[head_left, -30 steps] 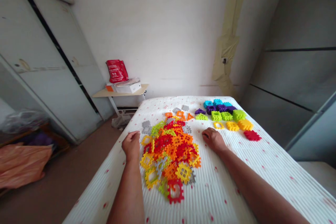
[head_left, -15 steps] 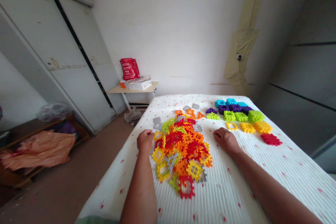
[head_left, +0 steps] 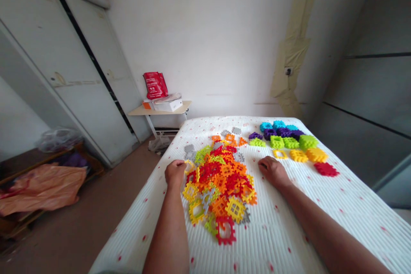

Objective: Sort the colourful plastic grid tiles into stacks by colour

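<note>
Touching yellow tile point(head_left: 189, 166) — left hand point(head_left: 175, 172) (probably)

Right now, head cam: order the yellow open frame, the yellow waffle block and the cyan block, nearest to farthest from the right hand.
From the right hand:
1. Yellow open frame, just ahead of it.
2. Yellow waffle block, ahead and to the right.
3. Cyan block, in the farthest row.

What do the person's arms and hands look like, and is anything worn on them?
The left hand and right hand are bare, without gloves. The left forearm and right forearm show no sleeves, watch or bracelet.
</note>
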Available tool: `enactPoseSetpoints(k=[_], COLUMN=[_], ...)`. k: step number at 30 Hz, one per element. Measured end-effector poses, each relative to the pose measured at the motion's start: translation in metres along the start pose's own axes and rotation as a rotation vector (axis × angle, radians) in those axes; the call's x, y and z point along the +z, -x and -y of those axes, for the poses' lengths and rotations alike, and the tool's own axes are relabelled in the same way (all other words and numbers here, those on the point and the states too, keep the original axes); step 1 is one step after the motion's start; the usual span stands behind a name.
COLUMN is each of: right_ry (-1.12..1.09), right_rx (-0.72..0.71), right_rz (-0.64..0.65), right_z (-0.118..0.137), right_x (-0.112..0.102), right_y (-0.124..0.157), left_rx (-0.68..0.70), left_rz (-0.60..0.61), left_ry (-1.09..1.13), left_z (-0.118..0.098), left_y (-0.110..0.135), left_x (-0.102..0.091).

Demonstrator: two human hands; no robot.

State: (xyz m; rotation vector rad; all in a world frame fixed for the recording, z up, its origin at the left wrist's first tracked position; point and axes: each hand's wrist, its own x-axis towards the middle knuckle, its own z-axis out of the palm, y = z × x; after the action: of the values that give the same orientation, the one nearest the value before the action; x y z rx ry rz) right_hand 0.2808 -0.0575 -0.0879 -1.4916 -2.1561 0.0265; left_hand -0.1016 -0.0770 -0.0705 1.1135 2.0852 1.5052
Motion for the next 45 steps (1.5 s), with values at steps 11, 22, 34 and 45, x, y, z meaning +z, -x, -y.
enactPoseSetpoints(k=[11,22,34,45], right_ry=[-0.011,-0.178,-0.965,-0.601], right_rx=[0.026,0.094,0.054,-0.005], right_rz=[0.021,-0.003,0.176,0.064], right_z=[0.002,0.01,0.083,0.101], right_x=[-0.001,-0.006,-0.031,-0.037], right_y=[0.0,0.0,0.009,0.015], left_rx=[-0.031,0.072,1.041,1.193], left_rz=[0.012,0.304,0.346,0.277], left_ry=[0.544,0.603,0.141,0.004], left_z=[-0.025,-0.05,-0.072,-0.069], left_y=[0.014,0.058,0.1,0.111], left_x=[-0.004,0.017,0.035,0.045])
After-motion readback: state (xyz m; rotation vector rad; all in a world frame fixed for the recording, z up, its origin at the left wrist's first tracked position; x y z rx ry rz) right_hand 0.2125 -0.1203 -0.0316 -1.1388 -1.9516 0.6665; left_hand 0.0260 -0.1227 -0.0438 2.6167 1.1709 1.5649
